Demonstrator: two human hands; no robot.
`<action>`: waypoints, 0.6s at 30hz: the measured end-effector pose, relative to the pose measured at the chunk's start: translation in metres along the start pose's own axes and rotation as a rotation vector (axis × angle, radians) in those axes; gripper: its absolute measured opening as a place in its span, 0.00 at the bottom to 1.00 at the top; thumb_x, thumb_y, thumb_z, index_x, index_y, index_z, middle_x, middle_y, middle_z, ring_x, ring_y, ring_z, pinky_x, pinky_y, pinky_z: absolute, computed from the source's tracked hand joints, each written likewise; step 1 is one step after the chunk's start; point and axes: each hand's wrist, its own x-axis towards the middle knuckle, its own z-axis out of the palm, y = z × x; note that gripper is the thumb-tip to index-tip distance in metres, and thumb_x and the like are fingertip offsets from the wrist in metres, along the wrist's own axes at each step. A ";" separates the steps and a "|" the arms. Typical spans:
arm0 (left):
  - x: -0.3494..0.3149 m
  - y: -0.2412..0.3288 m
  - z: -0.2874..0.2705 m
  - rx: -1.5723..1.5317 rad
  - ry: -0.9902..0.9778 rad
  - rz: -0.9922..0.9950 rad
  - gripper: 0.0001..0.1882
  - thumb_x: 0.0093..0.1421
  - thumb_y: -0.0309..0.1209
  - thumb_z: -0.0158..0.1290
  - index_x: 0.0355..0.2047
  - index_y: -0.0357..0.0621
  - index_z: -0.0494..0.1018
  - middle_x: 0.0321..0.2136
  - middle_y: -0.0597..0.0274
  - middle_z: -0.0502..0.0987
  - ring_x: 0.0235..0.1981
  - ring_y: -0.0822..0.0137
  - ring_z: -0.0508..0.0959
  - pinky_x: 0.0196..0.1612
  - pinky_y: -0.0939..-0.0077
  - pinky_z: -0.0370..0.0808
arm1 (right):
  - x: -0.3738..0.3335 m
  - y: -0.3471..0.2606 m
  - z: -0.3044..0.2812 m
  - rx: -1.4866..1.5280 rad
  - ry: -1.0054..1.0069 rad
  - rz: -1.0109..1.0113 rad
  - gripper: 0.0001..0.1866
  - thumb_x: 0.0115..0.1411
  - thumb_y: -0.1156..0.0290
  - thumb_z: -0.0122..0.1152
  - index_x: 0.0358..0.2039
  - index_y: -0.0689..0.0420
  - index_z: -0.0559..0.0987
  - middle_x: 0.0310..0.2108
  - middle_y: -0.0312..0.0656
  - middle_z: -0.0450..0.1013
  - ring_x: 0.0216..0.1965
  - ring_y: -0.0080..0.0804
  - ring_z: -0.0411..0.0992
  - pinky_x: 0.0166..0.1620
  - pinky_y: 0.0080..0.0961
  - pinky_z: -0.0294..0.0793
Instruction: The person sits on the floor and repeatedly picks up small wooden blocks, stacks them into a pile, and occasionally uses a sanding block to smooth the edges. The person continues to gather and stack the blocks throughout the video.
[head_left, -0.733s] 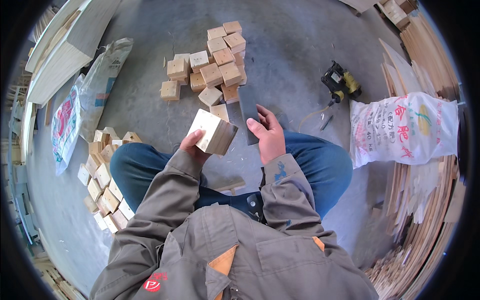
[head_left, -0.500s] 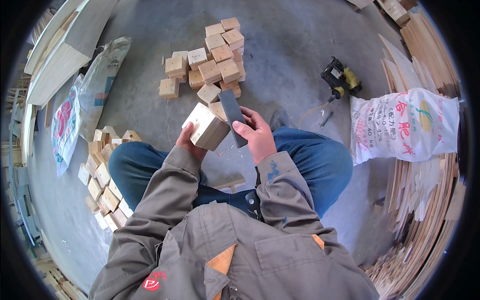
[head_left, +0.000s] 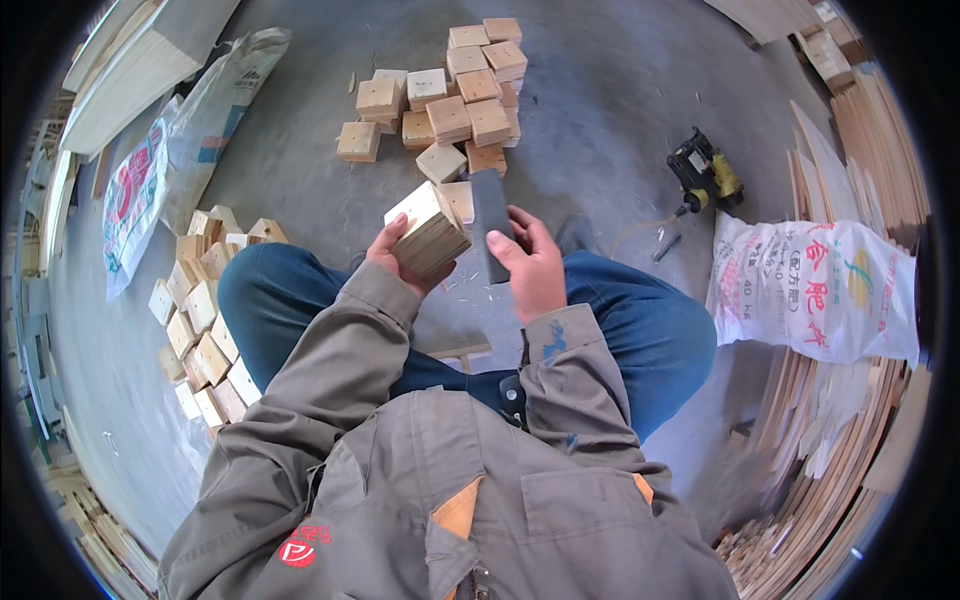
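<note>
My left hand (head_left: pixel 402 252) is closed around a pale wooden block (head_left: pixel 428 235), tilted so that its layered side shows. In my right hand (head_left: pixel 533 265) is a dark grey sanding block (head_left: pixel 490 225), a flat bar gripped near its lower half and standing nearly upright. A narrow gap separates the bar from the wooden block's right side. Both hands are over the floor between my bent knees. Some fingers of each hand are hidden behind what it holds.
Stacked wooden blocks (head_left: pixel 470 100) stand on the floor ahead, and more blocks (head_left: pixel 205 320) lie by my left knee. A corded black-and-yellow power tool (head_left: pixel 705 172) sits to the right, near a white sack (head_left: pixel 815 285) on wood strips (head_left: pixel 840 440). Plastic sacks (head_left: pixel 215 120) lie at left.
The wooden block has turned in my left hand, so more of its layered side shows. The sanding block has come slightly away from it and stands more upright. The whole view has shifted.
</note>
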 end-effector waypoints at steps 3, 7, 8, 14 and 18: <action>0.008 0.007 -0.006 -0.036 -0.015 -0.010 0.34 0.59 0.51 0.58 0.63 0.52 0.67 0.55 0.51 0.75 0.55 0.47 0.76 0.59 0.42 0.71 | -0.003 -0.004 -0.001 -0.137 0.022 -0.107 0.31 0.60 0.71 0.67 0.62 0.67 0.69 0.52 0.48 0.74 0.51 0.32 0.73 0.56 0.28 0.73; 0.009 0.007 -0.008 -0.074 -0.021 -0.004 0.34 0.59 0.50 0.58 0.62 0.51 0.67 0.54 0.51 0.76 0.54 0.48 0.77 0.56 0.42 0.73 | -0.014 -0.002 0.007 -0.468 -0.075 -0.223 0.33 0.57 0.66 0.70 0.60 0.66 0.71 0.54 0.53 0.73 0.54 0.39 0.73 0.58 0.30 0.71; 0.012 0.007 -0.011 -0.088 -0.057 -0.012 0.34 0.59 0.49 0.58 0.62 0.51 0.67 0.54 0.52 0.76 0.54 0.48 0.77 0.56 0.43 0.73 | -0.013 0.006 0.008 -0.546 -0.109 -0.297 0.33 0.56 0.63 0.69 0.60 0.65 0.72 0.56 0.55 0.72 0.55 0.45 0.73 0.59 0.34 0.71; -0.004 0.007 -0.008 0.013 -0.102 -0.067 0.34 0.58 0.49 0.58 0.63 0.51 0.67 0.55 0.53 0.76 0.54 0.48 0.76 0.54 0.43 0.73 | 0.014 0.037 -0.015 -0.518 0.041 -0.080 0.33 0.56 0.62 0.70 0.59 0.67 0.73 0.53 0.58 0.75 0.52 0.45 0.76 0.58 0.33 0.72; -0.006 0.010 -0.005 -0.017 -0.115 -0.050 0.35 0.58 0.49 0.57 0.63 0.51 0.66 0.55 0.54 0.76 0.55 0.49 0.75 0.54 0.43 0.73 | 0.010 0.028 -0.016 -0.429 0.143 -0.067 0.31 0.59 0.63 0.68 0.58 0.68 0.73 0.53 0.57 0.76 0.52 0.42 0.76 0.57 0.31 0.72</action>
